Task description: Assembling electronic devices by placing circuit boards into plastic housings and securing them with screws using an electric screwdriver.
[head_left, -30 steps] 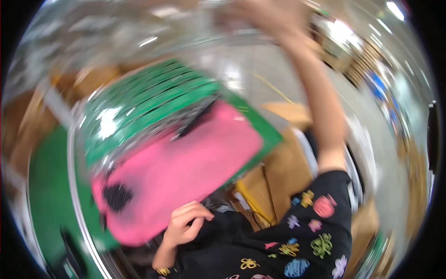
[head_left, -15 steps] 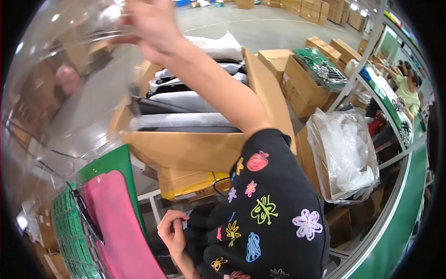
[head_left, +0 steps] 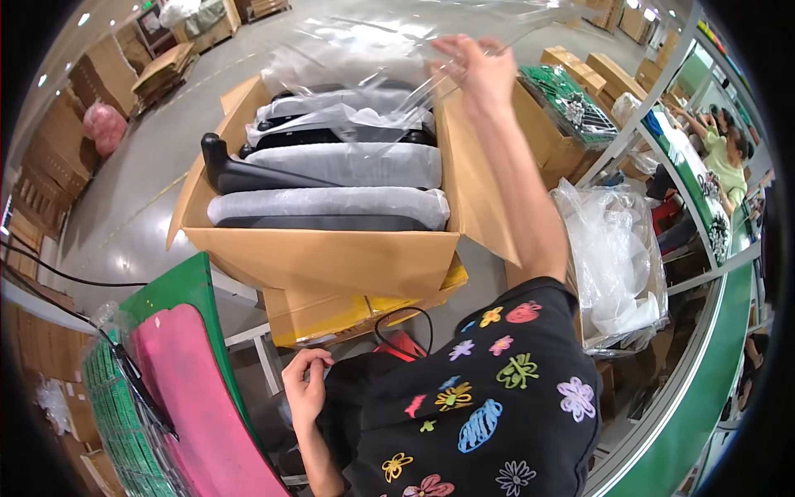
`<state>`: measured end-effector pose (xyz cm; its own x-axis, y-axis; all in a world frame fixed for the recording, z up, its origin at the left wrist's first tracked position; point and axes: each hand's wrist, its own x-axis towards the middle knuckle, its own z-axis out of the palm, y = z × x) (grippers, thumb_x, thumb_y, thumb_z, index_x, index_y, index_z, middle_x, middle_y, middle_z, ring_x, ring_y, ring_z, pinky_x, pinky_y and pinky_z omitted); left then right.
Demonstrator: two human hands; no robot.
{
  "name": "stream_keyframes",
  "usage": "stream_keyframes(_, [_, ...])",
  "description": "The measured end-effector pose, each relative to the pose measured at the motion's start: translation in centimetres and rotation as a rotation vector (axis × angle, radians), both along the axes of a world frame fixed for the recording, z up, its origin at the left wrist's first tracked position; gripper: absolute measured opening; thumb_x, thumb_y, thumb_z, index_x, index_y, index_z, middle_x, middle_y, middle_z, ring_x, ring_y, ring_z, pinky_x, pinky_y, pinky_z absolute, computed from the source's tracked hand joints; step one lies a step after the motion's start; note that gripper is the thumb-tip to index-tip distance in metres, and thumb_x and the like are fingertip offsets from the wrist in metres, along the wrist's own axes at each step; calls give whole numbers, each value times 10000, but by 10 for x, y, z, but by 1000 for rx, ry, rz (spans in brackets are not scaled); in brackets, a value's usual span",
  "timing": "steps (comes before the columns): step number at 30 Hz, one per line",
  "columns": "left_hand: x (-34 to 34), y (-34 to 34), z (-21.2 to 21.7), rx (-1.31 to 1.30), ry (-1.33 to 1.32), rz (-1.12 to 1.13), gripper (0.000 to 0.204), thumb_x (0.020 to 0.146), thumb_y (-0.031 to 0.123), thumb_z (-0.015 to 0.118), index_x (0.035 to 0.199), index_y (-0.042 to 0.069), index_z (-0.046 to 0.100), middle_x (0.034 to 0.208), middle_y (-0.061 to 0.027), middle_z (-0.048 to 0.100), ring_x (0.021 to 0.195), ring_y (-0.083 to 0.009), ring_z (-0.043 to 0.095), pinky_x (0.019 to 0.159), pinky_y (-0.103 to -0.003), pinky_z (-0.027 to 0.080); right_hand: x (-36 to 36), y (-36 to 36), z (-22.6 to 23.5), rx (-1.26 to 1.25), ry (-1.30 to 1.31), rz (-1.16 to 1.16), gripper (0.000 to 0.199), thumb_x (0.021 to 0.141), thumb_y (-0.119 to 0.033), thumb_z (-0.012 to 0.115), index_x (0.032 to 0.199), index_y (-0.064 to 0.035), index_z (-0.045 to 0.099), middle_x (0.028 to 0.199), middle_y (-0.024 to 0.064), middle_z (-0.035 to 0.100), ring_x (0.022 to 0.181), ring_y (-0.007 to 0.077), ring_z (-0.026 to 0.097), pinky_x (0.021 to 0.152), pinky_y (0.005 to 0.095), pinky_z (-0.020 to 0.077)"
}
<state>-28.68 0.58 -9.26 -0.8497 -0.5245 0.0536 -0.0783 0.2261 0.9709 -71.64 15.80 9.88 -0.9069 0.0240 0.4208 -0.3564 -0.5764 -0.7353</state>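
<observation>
My right hand (head_left: 479,73) is raised beyond the open carton, its fingers pinching a sheet of clear plastic film (head_left: 389,41). The film is see-through and crumpled, trailing left over the far part of the carton (head_left: 331,255). Inside the carton, long black parts stand in rows, wrapped in whitish foam sleeves (head_left: 348,166). One bare black part with a rounded knob end (head_left: 217,157) pokes out at the left. Close to my body, my left hand (head_left: 305,385) hangs with its fingers curled and nothing visible in it.
A pink sheet (head_left: 195,389) and green board (head_left: 211,306) lean at the lower left beside stacked green circuit boards (head_left: 124,414). At right stands a plastic-lined carton (head_left: 613,265). A green workbench (head_left: 704,406) runs along the right, with people at work farther off.
My right hand has swung from the upper left across to the right, drawing the clear film with it and uncovering the carton's left side. My left hand stays nearly where it was.
</observation>
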Motion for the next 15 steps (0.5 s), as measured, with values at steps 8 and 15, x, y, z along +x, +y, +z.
stream_keyframes(8, [-10, 6, 23, -181, 192, -81, 173, 826, -116, 552, 911, -11, 660, 790, -110, 664, 720, -226, 641, 674, -296, 500, -98, 82, -1, 795, 267, -1151, 283, 911, -164, 593, 1088, 17, 467, 945, 232, 666, 881, 390, 667, 787, 487, 508])
stream_keyframes(15, [-24, -7, 100, -579, 557, -82, 278, 669, -118, 609, 908, 8, 672, 806, -114, 669, 665, -268, 635, 590, -343, 502, -84, 155, -89, 1125, 250, -1114, 263, 934, -232, 580, 1067, -19, 500, 911, 214, 681, 866, 448, 657, 770, 534, 497])
